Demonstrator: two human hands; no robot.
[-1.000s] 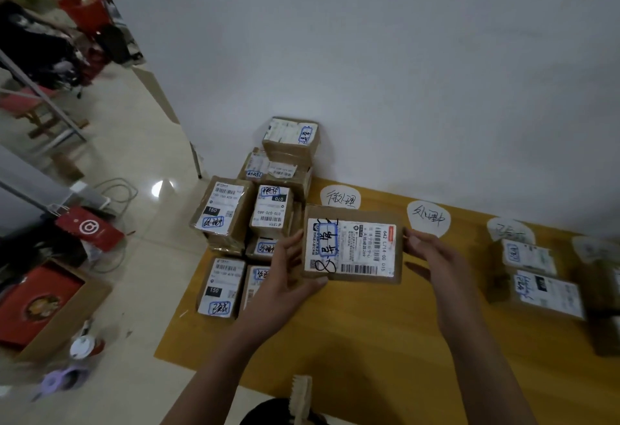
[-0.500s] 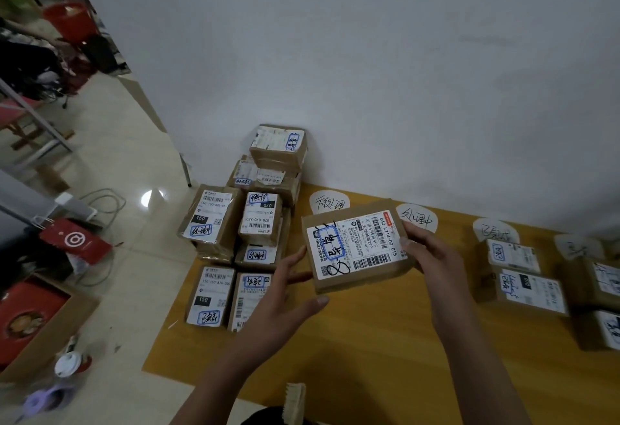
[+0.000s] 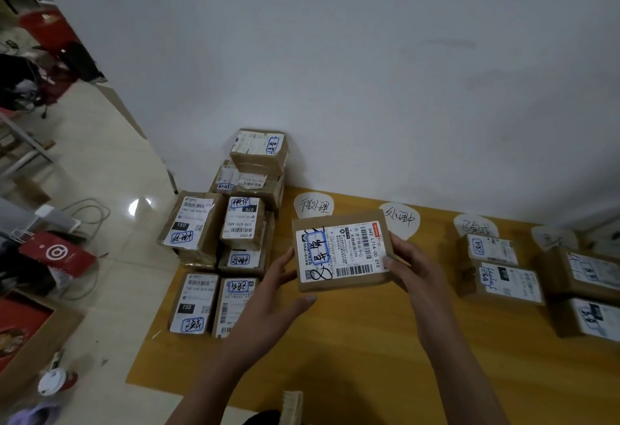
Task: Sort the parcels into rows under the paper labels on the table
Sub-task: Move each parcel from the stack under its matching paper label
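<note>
A brown parcel (image 3: 342, 253) with a white shipping label and blue handwriting is held just above the wooden table (image 3: 352, 357), below the two left paper labels (image 3: 313, 205) (image 3: 401, 220). My right hand (image 3: 412, 267) grips its right edge, thumb on top. My left hand (image 3: 278, 294) has straight fingers touching the parcel's left edge, thumb spread below it. Further right are two more paper labels (image 3: 474, 226) (image 3: 553, 237). Two parcels (image 3: 489, 250) (image 3: 503, 282) lie in a row under the third one, and others (image 3: 583, 270) under the fourth.
A pile of several unsorted parcels (image 3: 235, 233) fills the table's left end, stacked against the white wall. A brush (image 3: 292, 404) lies at the near edge. On the floor to the left are a red bag (image 3: 57, 253), cables and an open carton (image 3: 20, 330).
The parcel has tilted and moved a little right and nearer. My left hand let go of it, then came back to touch its left edge. My right hand kept its grip.
</note>
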